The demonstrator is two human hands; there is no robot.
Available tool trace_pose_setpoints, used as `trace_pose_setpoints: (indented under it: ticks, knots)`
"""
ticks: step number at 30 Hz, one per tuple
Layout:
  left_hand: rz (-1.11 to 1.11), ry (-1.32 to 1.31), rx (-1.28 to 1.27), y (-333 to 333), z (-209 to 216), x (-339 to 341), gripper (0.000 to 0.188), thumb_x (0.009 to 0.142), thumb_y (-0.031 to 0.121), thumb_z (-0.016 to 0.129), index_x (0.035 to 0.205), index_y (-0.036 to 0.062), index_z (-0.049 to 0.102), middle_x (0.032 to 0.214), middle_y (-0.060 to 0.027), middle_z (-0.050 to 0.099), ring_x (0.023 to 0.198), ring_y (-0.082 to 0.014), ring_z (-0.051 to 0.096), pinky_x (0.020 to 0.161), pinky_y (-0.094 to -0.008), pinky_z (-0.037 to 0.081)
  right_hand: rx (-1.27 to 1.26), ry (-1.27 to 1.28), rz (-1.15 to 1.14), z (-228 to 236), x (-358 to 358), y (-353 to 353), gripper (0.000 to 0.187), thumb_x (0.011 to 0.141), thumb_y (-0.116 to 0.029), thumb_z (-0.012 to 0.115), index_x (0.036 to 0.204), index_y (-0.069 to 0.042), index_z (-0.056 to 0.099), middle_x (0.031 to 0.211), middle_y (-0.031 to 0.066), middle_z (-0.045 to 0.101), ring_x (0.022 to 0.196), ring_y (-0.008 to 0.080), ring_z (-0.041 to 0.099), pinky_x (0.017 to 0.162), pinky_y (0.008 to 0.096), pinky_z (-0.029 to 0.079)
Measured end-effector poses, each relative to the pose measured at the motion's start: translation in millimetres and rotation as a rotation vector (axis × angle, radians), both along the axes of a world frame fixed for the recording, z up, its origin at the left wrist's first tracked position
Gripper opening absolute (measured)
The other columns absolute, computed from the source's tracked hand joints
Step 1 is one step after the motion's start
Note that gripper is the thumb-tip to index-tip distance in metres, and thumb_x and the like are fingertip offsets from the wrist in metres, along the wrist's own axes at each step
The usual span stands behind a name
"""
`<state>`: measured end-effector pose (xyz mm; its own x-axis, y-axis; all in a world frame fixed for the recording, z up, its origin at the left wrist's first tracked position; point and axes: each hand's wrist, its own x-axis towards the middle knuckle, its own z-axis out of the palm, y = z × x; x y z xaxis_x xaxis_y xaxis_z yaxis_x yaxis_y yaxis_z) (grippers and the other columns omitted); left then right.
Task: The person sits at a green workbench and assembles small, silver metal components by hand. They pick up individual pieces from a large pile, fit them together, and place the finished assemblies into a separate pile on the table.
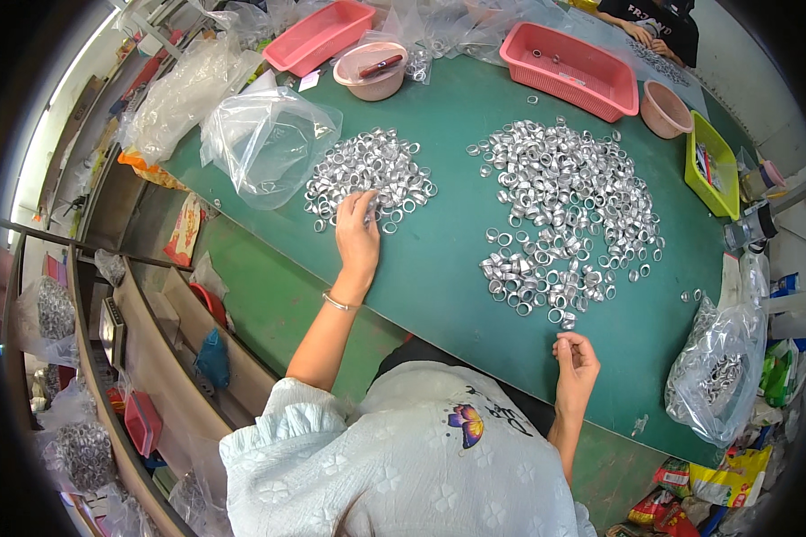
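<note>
A smaller pile of silver metal rings (367,170) lies on the green tabletop (448,268) at the left, and a bigger pile of rings (573,179) spreads over its right half. My left hand (358,237), with a bangle at the wrist, reaches the near edge of the smaller pile. Its fingers are drawn together at the rings; what they pinch, if anything, is too small to make out. Just below the nearest rings of the bigger pile is my right hand (578,362). Thumb and fingers are curled together there, and their content cannot be made out.
Pink baskets (320,38) (569,72), a round pink bowl (370,72) and a green basket (713,166) line the far side. Clear plastic bags lie left (273,139) and right (718,371). Another person (658,31) sits at the far right. Shelves (134,331) stand left.
</note>
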<state>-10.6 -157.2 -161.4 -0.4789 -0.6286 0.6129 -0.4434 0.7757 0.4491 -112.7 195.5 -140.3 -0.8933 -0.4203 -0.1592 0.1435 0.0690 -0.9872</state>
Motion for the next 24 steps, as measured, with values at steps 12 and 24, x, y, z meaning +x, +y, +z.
trace_pose_setpoints:
  ticks: [12,24]
  knots:
    - [0.205,-0.35,-0.125,2.9,-10.6,-10.2,0.038,0.084,0.021,0.058,0.115,0.0022,0.049,0.125,-0.0148,0.038,0.124,-0.0326,0.029,0.099,-0.057,0.019,0.033,0.033,-0.081,-2.5,-10.1,11.0,0.008,0.087,-0.006,0.057,0.091,0.001,0.06,0.078,0.0004,0.056,0.072,0.0064,0.05,0.067,0.0195,0.041]
    - [-0.32,-0.026,0.018,62.4,28.1,-47.2,0.04,0.075,0.008,0.064,0.111,0.003,0.051,0.124,-0.0189,0.04,0.12,-0.0387,0.034,0.098,-0.0568,0.026,0.441,0.892,-0.076,5.2,-123.3,-8.6,0.034,0.075,-0.011,0.067,0.107,-0.004,0.057,0.111,0.0136,0.052,0.105,0.0311,0.044,0.093,0.0379,0.034]
